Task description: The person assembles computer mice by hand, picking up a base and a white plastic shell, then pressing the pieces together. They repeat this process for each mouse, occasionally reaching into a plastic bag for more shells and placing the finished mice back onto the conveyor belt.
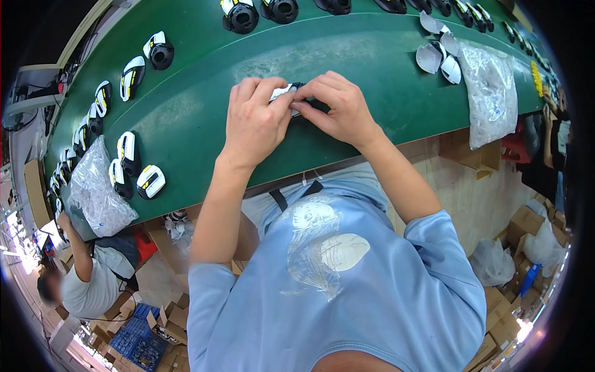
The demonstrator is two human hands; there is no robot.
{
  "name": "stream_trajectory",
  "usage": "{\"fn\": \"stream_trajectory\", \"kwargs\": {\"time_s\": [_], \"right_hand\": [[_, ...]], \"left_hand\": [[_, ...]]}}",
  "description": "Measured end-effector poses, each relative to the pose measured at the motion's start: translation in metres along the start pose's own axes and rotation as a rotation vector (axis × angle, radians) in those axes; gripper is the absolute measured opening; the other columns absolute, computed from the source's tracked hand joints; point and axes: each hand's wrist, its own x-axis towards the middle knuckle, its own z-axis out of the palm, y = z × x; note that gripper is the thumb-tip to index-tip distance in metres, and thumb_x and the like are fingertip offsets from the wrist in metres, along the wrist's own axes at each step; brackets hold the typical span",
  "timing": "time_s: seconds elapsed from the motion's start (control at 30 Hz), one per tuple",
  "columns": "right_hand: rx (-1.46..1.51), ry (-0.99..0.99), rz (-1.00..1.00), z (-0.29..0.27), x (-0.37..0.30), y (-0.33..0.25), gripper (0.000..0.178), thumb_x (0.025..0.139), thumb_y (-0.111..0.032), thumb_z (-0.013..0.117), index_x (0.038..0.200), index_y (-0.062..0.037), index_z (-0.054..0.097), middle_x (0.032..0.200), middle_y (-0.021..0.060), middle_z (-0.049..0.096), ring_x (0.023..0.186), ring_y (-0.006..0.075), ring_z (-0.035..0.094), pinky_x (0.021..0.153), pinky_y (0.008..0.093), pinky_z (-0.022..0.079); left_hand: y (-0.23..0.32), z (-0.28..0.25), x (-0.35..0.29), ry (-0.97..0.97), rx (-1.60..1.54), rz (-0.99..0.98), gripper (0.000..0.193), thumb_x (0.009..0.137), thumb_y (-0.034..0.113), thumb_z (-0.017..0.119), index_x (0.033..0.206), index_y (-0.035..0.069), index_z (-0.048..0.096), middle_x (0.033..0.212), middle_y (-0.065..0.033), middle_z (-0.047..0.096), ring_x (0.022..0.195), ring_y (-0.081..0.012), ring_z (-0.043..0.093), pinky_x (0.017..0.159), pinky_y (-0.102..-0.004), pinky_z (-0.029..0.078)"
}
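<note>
Above the near edge of the green table, both my hands hold one small white-and-black molded plastic part point(281, 92) between them. My left hand point(255, 116) wraps its fingers round the part's left side. The thumb and forefinger of my right hand point(338, 106) pinch its right side. My fingers hide most of the part, so its full shape does not show. Left of my hands lie several finished-looking black-and-white shells with yellow stripes, among them one shell point(150, 181) near the table edge and another shell point(128, 153) just beyond it.
The green table point(204, 118) carries a row of similar shells point(238, 15) along its far side. A clear plastic bag point(102, 186) lies at left, another bag point(489, 93) at right beside loose white covers point(429, 57). A co-worker point(93, 279) sits at lower left; cardboard boxes point(524, 224) stand at right.
</note>
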Motion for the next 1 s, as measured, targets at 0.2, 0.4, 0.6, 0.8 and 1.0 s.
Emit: {"fn": "stream_trajectory", "kwargs": {"time_s": [0.2,0.4,0.6,0.8,1.0], "right_hand": [[-0.002,0.025,-0.036,-0.002,-0.008,0.002,0.009,0.089,-0.010,0.084,0.097,-0.0099,0.079,0.089,0.0047,0.075,0.078,0.0251,0.066,0.069,0.0383,0.055],[0.089,0.102,0.310,0.007,-0.023,-0.006,0.009,0.093,-0.010,0.084,0.100,-0.0048,0.080,0.088,0.0067,0.076,0.067,0.0193,0.062,0.061,0.0344,0.050],[0.212,0.162,0.482,0.014,-0.032,-0.010,0.012,0.096,-0.012,0.083,0.103,-0.0032,0.080,0.088,0.0070,0.074,0.065,0.0142,0.056,0.060,0.0303,0.046],[0.076,0.099,0.302,0.005,-0.031,-0.011,0.012,0.093,-0.012,0.084,0.103,-0.0055,0.081,0.093,0.0079,0.075,0.077,0.0238,0.068,0.068,0.0357,0.054],[-0.001,0.035,0.181,-0.004,-0.032,-0.015,0.013,0.091,-0.012,0.085,0.102,-0.0075,0.082,0.093,0.0080,0.076,0.084,0.0272,0.071,0.073,0.0384,0.057]], "left_hand": [[-0.004,0.004,0.006,0.002,-0.028,0.015,0.039,0.084,0.016,0.085,0.122,0.009,0.078,0.130,-0.0089,0.072,0.118,-0.0352,0.065,0.102,-0.0480,0.051],[-0.003,0.036,-0.017,0.059,-0.316,-0.182,0.056,0.086,0.023,0.089,0.137,0.009,0.072,0.134,-0.0136,0.071,0.121,-0.0383,0.066,0.104,-0.0498,0.051],[0.004,0.048,-0.024,0.126,-0.145,-0.133,0.059,0.084,0.023,0.091,0.137,0.008,0.073,0.132,-0.0145,0.073,0.120,-0.0355,0.069,0.102,-0.0472,0.053],[0.005,0.051,-0.027,0.177,-0.090,-0.102,0.061,0.080,0.021,0.092,0.136,0.005,0.075,0.132,-0.0145,0.073,0.115,-0.0355,0.070,0.099,-0.0462,0.056],[0.005,0.050,-0.029,0.188,-0.119,-0.098,0.061,0.075,0.016,0.093,0.132,0.003,0.073,0.132,-0.0150,0.073,0.112,-0.0369,0.071,0.098,-0.0464,0.057]]}}
